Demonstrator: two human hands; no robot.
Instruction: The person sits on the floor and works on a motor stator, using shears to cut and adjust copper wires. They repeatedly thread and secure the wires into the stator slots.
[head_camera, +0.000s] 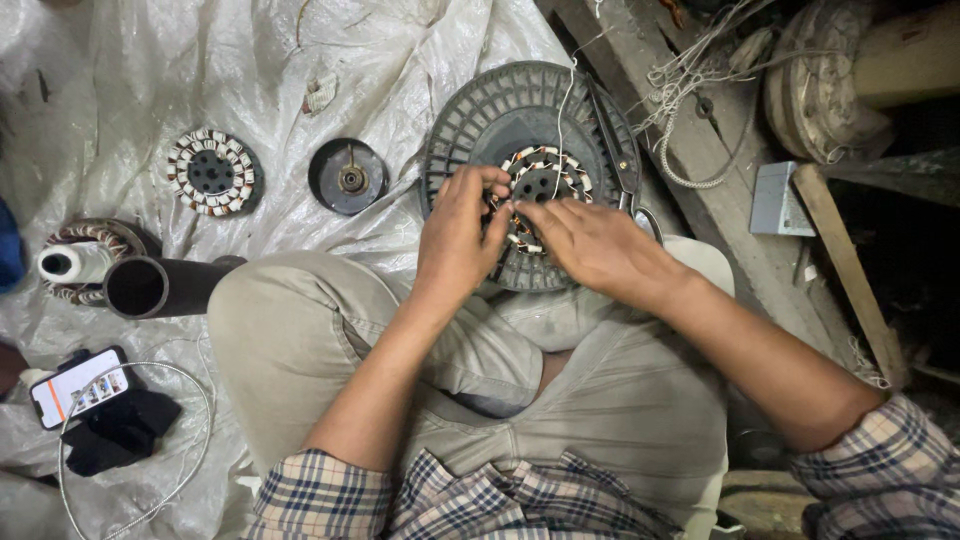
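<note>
A wound motor stator with white and copper coils sits in a round grey ribbed fan housing resting on my knees. My left hand pinches the stator's near-left windings, fingers curled. My right hand lies on the stator's near edge, its fingertips meeting the left hand's at the coils. A thin white thread runs up from the stator. What the fingertips grip is hidden.
On the white plastic sheet lie a second stator, a round dark rotor cap, a black pipe, a white thread spool and a phone on black cloth. Scissors, wooden planks and tangled cord lie right.
</note>
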